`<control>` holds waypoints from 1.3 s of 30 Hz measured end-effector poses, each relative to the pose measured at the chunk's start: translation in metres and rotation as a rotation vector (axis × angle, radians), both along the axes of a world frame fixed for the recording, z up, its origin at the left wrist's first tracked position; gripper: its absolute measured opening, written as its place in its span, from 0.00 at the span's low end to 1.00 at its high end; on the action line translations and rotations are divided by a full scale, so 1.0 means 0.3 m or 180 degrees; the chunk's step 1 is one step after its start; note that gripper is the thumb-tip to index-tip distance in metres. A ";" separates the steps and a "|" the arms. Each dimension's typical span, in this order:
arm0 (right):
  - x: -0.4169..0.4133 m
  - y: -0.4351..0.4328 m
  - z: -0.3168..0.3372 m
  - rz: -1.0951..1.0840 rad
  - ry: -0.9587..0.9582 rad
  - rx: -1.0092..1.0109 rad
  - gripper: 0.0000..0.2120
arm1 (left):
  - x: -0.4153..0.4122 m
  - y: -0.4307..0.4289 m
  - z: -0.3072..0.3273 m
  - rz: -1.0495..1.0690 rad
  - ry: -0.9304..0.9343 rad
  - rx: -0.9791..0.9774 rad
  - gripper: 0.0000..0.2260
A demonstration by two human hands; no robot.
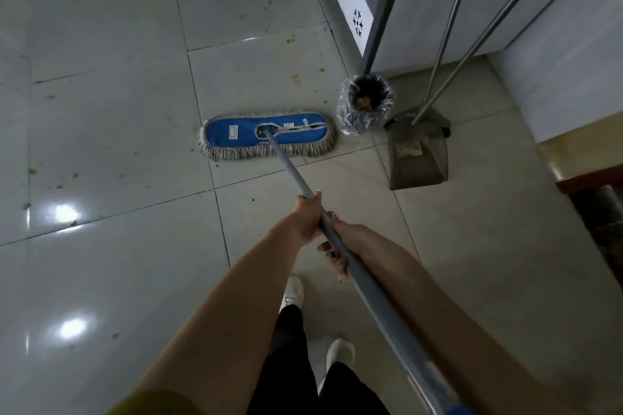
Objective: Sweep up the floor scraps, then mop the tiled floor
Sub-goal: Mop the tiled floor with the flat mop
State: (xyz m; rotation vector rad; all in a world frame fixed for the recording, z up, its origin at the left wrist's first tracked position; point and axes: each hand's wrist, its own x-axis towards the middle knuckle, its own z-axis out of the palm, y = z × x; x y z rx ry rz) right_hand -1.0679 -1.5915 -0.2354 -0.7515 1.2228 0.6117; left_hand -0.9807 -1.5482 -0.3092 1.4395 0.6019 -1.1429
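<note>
Across the whole frame, the pale grey tiled floor [111,131] carries yellow-brown spots and dark specks, thickest upper centre and along the left edge, so mopping looks barely begun. Centre frame, the flat blue mop head with a grey-beige fringe [268,135] lies flat on the tiles, just beside the small black bin lined with clear plastic [365,104]. Its long grey metal mop handle [357,266] runs down to lower right. Right of the bin, the grey long-handled dustpan [418,152] holds tan scraps; sweeping seems done.

Left hand [308,221] grip: fingers wrapped tight on the handle. Right hand [340,246], just below: curled around it too.

Small white label on the mop head [233,132]: print too small to read.
</note>
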 end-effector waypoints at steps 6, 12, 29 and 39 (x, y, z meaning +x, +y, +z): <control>0.056 0.025 -0.021 -0.1353 -0.0525 0.0805 0.12 | 0.069 0.034 -0.023 -0.0205 -0.0056 -0.0023 0.12; 0.010 0.045 -0.011 -0.0911 -0.0279 0.0715 0.16 | 0.011 0.051 0.012 0.0360 0.0309 -0.0327 0.08; -0.332 0.064 0.029 0.0104 0.0246 -0.0042 0.18 | -0.362 0.049 0.029 0.0344 0.0164 0.0106 0.09; -0.225 0.036 -0.011 0.0150 0.0298 -0.0023 0.21 | -0.272 0.024 -0.009 0.0292 -0.0004 0.0107 0.10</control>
